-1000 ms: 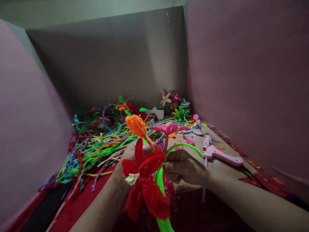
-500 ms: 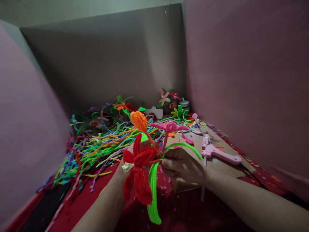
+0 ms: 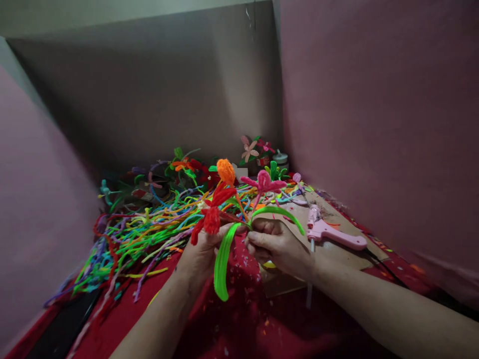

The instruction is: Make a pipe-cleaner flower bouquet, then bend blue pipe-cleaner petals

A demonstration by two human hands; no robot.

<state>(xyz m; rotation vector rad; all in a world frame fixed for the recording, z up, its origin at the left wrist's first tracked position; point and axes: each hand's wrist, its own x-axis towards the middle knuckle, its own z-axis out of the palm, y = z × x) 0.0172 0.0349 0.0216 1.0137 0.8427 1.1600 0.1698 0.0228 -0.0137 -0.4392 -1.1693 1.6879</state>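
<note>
A small bunch of pipe-cleaner flowers is held in front of me. It has an orange bud (image 3: 226, 171), a pink flower (image 3: 264, 182) and a red flower (image 3: 212, 220) that leans left over my left hand (image 3: 204, 249). One bright green leaf (image 3: 222, 267) hangs down from the join; another green leaf (image 3: 282, 212) arches over my right hand (image 3: 276, 245). My right thumb and fingers pinch the stems where they meet. My left hand is closed at the same join from the other side, its fingers partly hidden behind the red flower and leaf.
Loose coloured pipe cleaners (image 3: 160, 229) pile up on the left of the red cloth (image 3: 239, 329). To the right, a pink hot glue gun (image 3: 333, 234) with a cord lies on a brown board (image 3: 352, 257). Finished flowers (image 3: 250, 149) and a lidded jar (image 3: 280, 159) stand by the back wall.
The bunch has turned and tipped upright: the red flower moved up and left, and the hanging leaf swung up and left. My left hand now shows more clearly beside the stems.
</note>
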